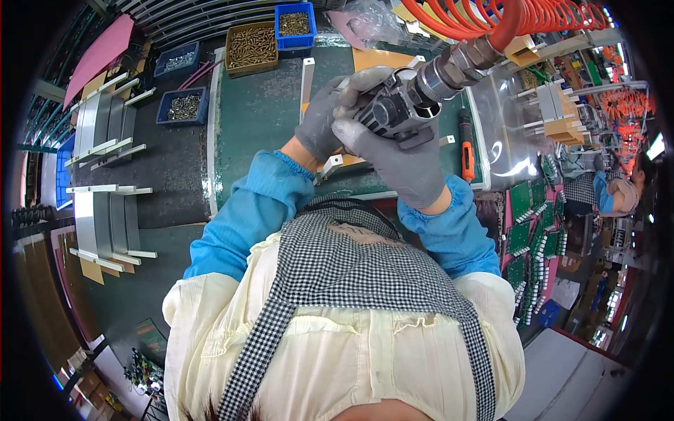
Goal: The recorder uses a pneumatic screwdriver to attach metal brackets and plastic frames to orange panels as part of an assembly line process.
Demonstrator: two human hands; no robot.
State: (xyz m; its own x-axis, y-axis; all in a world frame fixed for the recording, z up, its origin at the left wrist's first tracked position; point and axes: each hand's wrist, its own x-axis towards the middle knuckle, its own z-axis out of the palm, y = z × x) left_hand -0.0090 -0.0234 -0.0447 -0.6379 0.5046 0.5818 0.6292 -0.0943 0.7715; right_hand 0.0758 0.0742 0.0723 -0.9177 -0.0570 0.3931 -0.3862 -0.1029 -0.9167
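Note:
A black and silver air-powered tool (404, 109) is held above the bench between my two grey-gloved hands. My left hand (324, 121) closes round its left side. My right hand (407, 165) grips it from below and the right, with the thumb pointing left. A metal hose coupling (456, 67) joins the tool to a coiled red air hose (516, 28) at the top right. The tool's working end is hidden by my hands. Below them lies a part with a white bar end (330, 165), mostly covered; another white bar (307, 78) stands farther off.
A carton of brass-coloured screws (251, 67) and a blue bin (295, 8) stand at the back. More blue bins (184, 121) hold small metal parts. An orange and black screwdriver (467, 158) lies right. Metal panels with white bars (105, 133) stand left; green circuit boards (519, 203) lie right, near another person.

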